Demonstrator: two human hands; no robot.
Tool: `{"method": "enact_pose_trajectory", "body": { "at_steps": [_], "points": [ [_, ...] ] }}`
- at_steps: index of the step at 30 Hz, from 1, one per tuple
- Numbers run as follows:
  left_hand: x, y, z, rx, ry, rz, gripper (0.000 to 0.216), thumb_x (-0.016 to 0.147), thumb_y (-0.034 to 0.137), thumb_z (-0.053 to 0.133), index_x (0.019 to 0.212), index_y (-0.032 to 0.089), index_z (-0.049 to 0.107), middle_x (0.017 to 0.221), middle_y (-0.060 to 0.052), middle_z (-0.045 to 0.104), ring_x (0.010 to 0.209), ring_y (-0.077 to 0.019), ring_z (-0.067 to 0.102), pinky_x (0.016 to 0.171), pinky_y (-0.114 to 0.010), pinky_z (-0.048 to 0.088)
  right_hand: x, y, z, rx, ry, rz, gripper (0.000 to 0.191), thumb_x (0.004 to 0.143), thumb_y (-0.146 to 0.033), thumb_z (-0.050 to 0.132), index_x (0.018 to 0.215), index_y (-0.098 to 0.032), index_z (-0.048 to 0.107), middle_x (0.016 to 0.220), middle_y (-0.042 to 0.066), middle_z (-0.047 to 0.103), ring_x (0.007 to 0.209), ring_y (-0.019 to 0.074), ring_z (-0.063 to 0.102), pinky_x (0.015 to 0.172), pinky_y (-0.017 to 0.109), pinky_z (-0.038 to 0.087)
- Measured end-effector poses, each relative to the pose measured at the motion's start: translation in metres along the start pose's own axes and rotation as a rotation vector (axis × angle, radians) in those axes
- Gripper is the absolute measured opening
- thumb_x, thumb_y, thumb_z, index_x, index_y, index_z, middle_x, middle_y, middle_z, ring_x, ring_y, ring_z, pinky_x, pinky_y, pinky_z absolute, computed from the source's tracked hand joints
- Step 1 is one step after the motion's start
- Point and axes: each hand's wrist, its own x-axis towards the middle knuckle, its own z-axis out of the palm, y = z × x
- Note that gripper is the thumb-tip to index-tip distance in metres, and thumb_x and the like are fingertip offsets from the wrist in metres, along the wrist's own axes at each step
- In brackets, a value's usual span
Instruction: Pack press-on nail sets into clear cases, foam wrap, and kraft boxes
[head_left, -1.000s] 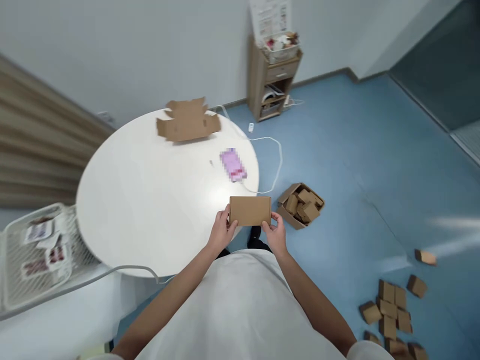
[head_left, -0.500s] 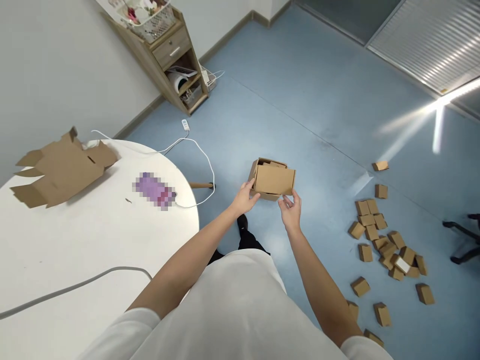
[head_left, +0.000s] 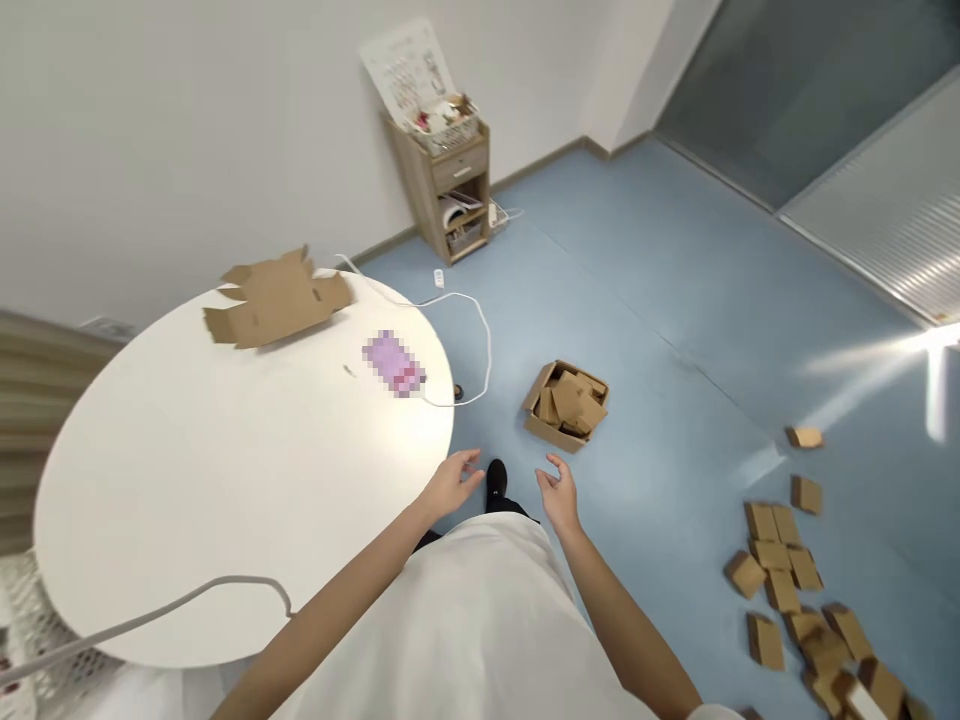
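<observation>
Left hand (head_left: 450, 485) and right hand (head_left: 559, 492) are hovering empty and loosely spread, lower centre — their box (head_left: 576, 400) now apparently lying in the carton (head_left: 553, 434) right of centre, freeing both.

No text, brand or number can be read. Beyond the left hand (head_left: 449, 487), a white panel (head_left: 407, 72) above the wooden cabinet (head_left: 414, 185) bears marks too blurred to make out. Well to the right of the right hand (head_left: 559, 497), a small box (head_left: 843, 688) shows a white patch (head_left: 865, 703), its face illegible.
</observation>
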Motion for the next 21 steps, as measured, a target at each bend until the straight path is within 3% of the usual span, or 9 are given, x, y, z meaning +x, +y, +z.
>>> {"method": "enact_pose_trajectory", "body": {
  "at_steps": [4, 11, 17, 21],
  "points": [
    [-0.057, -0.023, -0.037, -0.145, 0.239, -0.039, 0.042, 0.076, 0.038, 0.051, 0.113, 0.018, 0.052, 0.110, -0.010, 0.058, 0.087, -0.0180, 0.060, 0.075, -0.033, 0.049, -0.012, -0.019, 0.036, -0.038, -0.126, -0.090, 0.049, 0.063, -0.042, 0.059, 0.106, -0.018, 0.052, 0.108, 0.009, 0.060, 0.078, 0.0179, 0.062, 0.075, 0.032, 0.047],
    [-0.171, -0.089, -0.082, -0.384, 0.696, -0.115, 0.039, 0.075, 0.036, 0.051, 0.110, 0.019, 0.053, 0.104, -0.008, 0.060, 0.082, -0.0147, 0.059, 0.074, -0.030, 0.048, -0.078, -0.060, 0.134, -0.092, -0.523, -0.310, 0.044, 0.066, -0.041, 0.060, 0.103, -0.017, 0.051, 0.095, 0.008, 0.060, 0.066, 0.0141, 0.059, 0.068, 0.033, 0.049],
    [-0.263, -0.149, -0.087, -0.555, 0.962, -0.248, 0.037, 0.074, 0.035, 0.052, 0.106, 0.017, 0.055, 0.101, -0.009, 0.060, 0.078, -0.0151, 0.059, 0.071, -0.031, 0.048, -0.175, -0.066, 0.222, -0.248, -0.874, -0.408, 0.040, 0.071, -0.038, 0.054, 0.106, -0.019, 0.049, 0.095, 0.007, 0.058, 0.067, 0.0125, 0.057, 0.071, 0.033, 0.049],
    [-0.307, -0.170, -0.076, -0.625, 1.076, -0.353, 0.038, 0.072, 0.034, 0.053, 0.105, 0.015, 0.055, 0.097, -0.009, 0.062, 0.079, -0.0163, 0.060, 0.073, -0.031, 0.048, -0.230, -0.059, 0.256, -0.538, -1.256, -0.452, 0.032, 0.073, -0.035, 0.052, 0.101, -0.020, 0.054, 0.094, 0.006, 0.060, 0.067, 0.0129, 0.057, 0.067, 0.031, 0.048]
  ]
}}
